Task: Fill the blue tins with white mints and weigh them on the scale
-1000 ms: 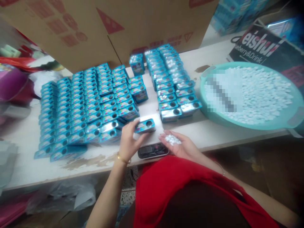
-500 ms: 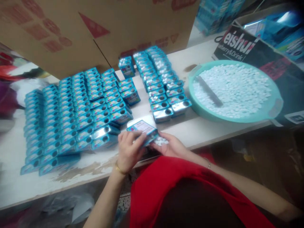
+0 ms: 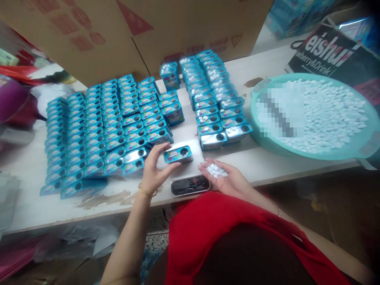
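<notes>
one left hand, thumb and fingers spread around a blue tin

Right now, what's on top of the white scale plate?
One blue box, dark round spot facing up, between the left hand's thumb and fingers. The box hides the plate beneath it; anything there is unseen.

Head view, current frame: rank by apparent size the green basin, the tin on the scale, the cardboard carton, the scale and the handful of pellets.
1. Cardboard carton
2. Green basin
3. Scale
4. Tin
5. Handful of pellets
</notes>
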`<action>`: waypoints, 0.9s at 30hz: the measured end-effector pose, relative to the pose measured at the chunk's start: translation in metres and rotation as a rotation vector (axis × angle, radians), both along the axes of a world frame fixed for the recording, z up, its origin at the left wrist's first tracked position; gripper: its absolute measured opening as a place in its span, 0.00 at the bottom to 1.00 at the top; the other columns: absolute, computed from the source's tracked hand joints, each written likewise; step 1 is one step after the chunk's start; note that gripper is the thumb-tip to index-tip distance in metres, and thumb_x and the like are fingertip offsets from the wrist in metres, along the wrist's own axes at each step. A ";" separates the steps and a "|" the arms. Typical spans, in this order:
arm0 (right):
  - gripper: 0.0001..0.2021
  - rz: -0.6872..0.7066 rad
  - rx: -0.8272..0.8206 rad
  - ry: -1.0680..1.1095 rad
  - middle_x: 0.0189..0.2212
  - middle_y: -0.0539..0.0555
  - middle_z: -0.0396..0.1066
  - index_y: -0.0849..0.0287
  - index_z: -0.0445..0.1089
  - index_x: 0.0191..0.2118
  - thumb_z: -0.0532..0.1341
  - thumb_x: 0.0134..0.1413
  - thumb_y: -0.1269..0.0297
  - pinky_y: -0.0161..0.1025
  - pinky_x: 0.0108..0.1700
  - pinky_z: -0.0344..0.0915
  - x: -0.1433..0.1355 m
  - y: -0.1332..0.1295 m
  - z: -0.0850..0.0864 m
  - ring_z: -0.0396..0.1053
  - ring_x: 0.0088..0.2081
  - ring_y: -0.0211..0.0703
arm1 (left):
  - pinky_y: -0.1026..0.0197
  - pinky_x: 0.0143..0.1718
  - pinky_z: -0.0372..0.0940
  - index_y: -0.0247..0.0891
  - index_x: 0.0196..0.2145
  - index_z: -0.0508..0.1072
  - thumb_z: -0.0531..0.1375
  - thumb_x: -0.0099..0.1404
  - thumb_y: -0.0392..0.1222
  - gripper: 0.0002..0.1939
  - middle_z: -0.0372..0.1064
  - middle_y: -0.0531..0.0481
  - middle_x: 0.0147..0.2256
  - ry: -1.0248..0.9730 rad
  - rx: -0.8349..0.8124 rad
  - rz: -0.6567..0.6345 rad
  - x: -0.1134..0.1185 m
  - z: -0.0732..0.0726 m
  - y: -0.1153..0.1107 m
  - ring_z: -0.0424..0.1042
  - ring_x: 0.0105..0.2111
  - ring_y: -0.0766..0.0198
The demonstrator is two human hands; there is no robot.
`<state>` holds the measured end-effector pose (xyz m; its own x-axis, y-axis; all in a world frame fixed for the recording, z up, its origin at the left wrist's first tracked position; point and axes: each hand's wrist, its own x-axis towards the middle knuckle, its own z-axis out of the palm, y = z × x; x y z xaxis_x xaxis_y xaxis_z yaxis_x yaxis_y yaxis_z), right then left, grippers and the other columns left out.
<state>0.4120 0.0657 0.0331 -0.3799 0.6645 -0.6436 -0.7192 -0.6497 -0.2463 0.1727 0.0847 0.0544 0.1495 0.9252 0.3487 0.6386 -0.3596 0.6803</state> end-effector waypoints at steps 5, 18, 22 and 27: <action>0.08 -0.039 0.001 -0.043 0.38 0.62 0.76 0.68 0.70 0.40 0.57 0.56 0.73 0.40 0.51 0.69 0.005 0.000 0.002 0.73 0.47 0.49 | 0.54 0.48 0.64 0.41 0.50 0.67 0.61 0.61 0.42 0.19 0.70 0.47 0.41 -0.072 0.108 0.136 -0.019 0.014 -0.006 0.69 0.43 0.60; 0.07 -0.040 -0.011 -0.055 0.38 0.62 0.77 0.68 0.69 0.40 0.57 0.56 0.73 0.41 0.50 0.70 0.007 -0.001 0.004 0.73 0.47 0.48 | 0.59 0.39 0.66 0.39 0.42 0.71 0.60 0.62 0.40 0.10 0.71 0.49 0.37 -0.006 0.121 0.158 -0.025 0.013 -0.011 0.70 0.37 0.64; 0.07 -0.036 -0.017 -0.057 0.38 0.60 0.77 0.67 0.69 0.40 0.56 0.56 0.73 0.41 0.50 0.70 0.007 -0.001 0.004 0.73 0.48 0.47 | 0.61 0.37 0.66 0.38 0.43 0.71 0.60 0.62 0.40 0.10 0.70 0.49 0.37 -0.020 0.092 0.132 -0.024 0.013 -0.011 0.69 0.36 0.64; 0.07 -0.045 -0.017 -0.051 0.38 0.61 0.77 0.68 0.70 0.40 0.57 0.56 0.73 0.41 0.51 0.70 0.006 -0.001 0.004 0.73 0.47 0.48 | 0.59 0.40 0.66 0.40 0.46 0.70 0.62 0.60 0.43 0.16 0.70 0.48 0.40 0.063 0.100 0.059 -0.015 0.018 -0.007 0.69 0.40 0.61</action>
<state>0.4177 0.0644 0.0369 -0.3157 0.6689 -0.6730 -0.7347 -0.6212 -0.2727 0.1574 0.0774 0.0727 0.1204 0.8941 0.4314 0.7010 -0.3843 0.6007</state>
